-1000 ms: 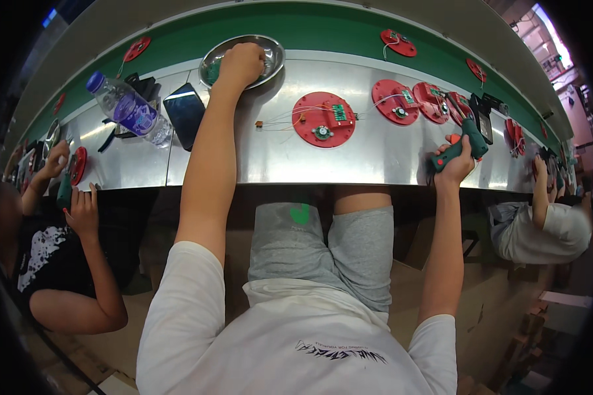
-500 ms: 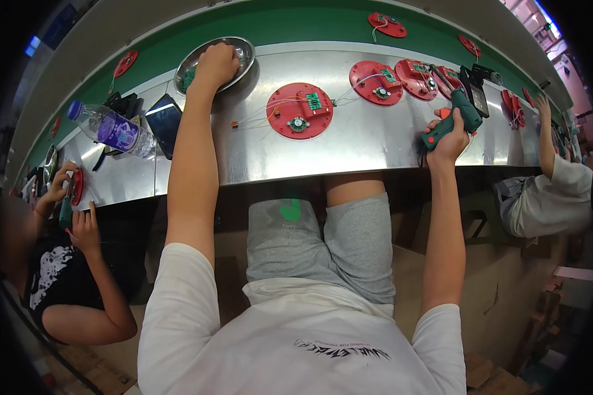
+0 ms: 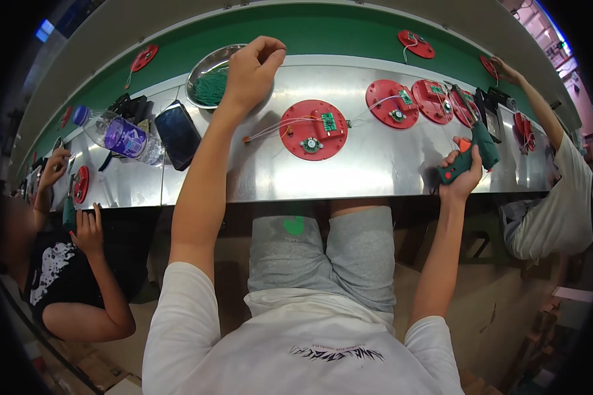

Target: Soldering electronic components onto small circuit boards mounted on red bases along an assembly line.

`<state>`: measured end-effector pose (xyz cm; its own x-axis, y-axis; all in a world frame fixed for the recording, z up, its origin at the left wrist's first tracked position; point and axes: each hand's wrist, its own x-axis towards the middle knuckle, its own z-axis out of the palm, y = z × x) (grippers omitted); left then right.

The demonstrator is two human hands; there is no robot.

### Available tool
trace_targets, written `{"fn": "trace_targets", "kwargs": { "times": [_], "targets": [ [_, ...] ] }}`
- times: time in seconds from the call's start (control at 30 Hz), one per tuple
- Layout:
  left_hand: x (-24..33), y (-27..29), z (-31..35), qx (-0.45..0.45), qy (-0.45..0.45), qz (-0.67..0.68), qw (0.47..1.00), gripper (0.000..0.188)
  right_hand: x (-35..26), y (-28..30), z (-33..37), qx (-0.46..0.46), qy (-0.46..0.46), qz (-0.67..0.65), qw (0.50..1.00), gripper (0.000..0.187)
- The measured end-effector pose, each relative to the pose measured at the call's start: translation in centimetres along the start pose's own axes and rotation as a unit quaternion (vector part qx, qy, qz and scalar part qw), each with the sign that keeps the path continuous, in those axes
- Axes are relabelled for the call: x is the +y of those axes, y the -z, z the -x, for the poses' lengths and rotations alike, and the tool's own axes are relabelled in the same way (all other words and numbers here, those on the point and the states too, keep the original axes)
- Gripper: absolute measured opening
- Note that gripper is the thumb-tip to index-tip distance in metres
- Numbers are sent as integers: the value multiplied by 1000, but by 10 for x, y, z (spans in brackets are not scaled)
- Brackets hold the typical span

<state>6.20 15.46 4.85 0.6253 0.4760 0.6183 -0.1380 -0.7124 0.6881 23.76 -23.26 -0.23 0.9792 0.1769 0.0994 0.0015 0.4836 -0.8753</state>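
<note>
My left hand (image 3: pixel 252 74) is raised over the right side of a round metal bowl (image 3: pixel 196 68), its thumb and fingers pinched together. Whatever the pinch may hold is too small to make out. Thin green pieces (image 3: pixel 209 87) fill the bowl's bottom. My right hand (image 3: pixel 466 176) grips a dark green power screwdriver (image 3: pixel 483 146) near the table's front edge, its long bit pointing away and up to the left. Between my hands lies a red disc (image 3: pixel 303 125) with a small green circuit board, a round metal part and loose wires running left.
More red discs (image 3: pixel 383 105) with boards lie to the right, partly behind the screwdriver. A plastic bottle (image 3: pixel 126 138) and a dark phone-like slab (image 3: pixel 178 135) sit at left. Co-workers' hands (image 3: pixel 89 230) show at both sides. A green strip (image 3: pixel 336 43) runs along the back.
My left hand has come up out of the bowl and moved right. My right hand still holds the screwdriver. The whole view has shifted slightly. The right co-worker's arm reaches farther back.
</note>
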Motion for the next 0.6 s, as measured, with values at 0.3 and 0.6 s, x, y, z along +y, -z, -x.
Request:
{"fn": "trace_targets", "kwargs": {
  "times": [0.3, 0.6],
  "targets": [
    [77, -14, 76, -24, 75, -74, 994, 12, -6, -22, 30, -166, 57, 79, 981, 35],
    [56, -44, 113, -30, -33, -193, 980, 9, 2, -38, 84, -334, -29, 156, 929, 36]
  ]
}}
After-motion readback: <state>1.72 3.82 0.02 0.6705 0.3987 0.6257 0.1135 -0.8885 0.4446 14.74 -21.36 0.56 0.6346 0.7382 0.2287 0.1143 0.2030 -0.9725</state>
